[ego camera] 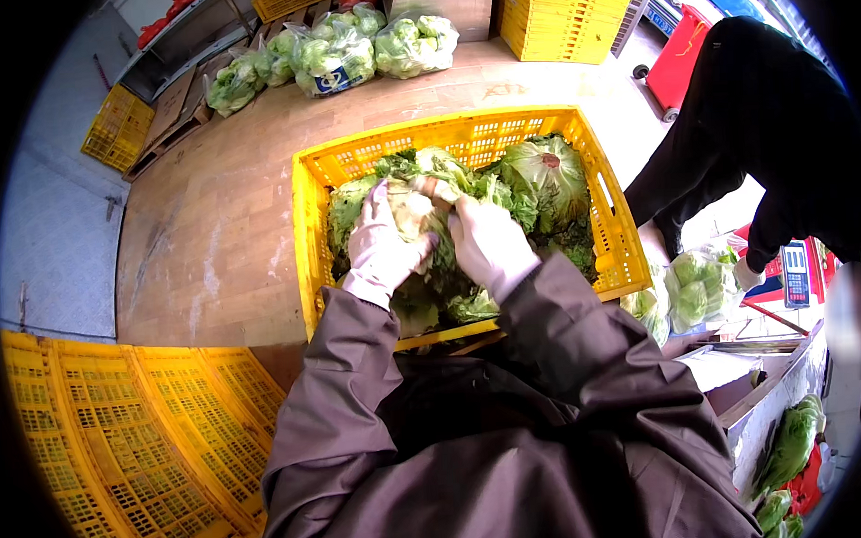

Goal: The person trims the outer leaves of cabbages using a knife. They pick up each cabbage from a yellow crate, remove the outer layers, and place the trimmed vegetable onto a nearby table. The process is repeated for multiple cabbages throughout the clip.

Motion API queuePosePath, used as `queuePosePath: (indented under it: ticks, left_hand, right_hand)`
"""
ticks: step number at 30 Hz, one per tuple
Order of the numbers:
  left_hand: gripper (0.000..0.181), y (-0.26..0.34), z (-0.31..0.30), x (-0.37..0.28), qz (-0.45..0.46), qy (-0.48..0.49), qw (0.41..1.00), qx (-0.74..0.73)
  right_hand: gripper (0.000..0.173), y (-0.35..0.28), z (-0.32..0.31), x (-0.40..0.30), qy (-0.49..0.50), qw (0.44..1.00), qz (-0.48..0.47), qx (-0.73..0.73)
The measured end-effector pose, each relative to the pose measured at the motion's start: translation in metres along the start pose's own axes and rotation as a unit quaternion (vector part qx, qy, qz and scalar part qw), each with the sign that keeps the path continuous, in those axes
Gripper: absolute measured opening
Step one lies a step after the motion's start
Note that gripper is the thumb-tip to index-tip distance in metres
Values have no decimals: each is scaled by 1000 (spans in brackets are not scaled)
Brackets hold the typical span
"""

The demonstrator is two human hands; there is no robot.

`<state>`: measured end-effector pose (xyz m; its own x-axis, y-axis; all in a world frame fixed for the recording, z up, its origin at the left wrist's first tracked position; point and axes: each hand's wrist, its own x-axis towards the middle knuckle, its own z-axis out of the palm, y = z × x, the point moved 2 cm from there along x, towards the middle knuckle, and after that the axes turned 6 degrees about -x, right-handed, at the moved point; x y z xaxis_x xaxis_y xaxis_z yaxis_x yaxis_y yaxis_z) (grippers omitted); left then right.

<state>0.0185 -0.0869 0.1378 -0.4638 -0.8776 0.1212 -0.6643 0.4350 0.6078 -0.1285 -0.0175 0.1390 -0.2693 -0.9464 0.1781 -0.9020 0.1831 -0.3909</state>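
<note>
A yellow plastic crate [306, 223] stands before me, filled with lettuce heads and loose, partly browned leaves. My left hand [385, 246], in a pale glove, grips the side of a pale lettuce head [408, 207] with fingers and thumb spread around it. My right hand [492, 240], also gloved, has curled fingers close to the right side of that head. Something brownish and blurred lies at its fingertips; whether it is held, and what it is, I cannot tell. A large lettuce head [545, 171] with a brown cut stem rests at the crate's right end.
Bagged lettuces [334, 52] line the back of the wooden surface [208, 227]. Stacked yellow crates [564, 19] stand behind; more yellow crates [145, 435] are at left. At right, a person in black [767, 129] bends near bagged lettuce [698, 288] and a scale [795, 274].
</note>
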Motion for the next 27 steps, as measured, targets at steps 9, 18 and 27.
queuePosePath:
  ticks: [9, 18, 27]
  left_hand:
    - [103, -26, -15, -32, 14, 4, 978, -207]
    - [95, 90, -34, -10, 113, -52, 986, 107]
    - [94, 114, 157, 178, -85, -331, 940, 13]
  right_hand:
    - [29, 55, 18, 13, 24, 993, 53, 101]
    - [30, 152, -37, -35, -26, 941, 250, 227]
    - [46, 244, 27, 9, 117, 926, 317, 170]
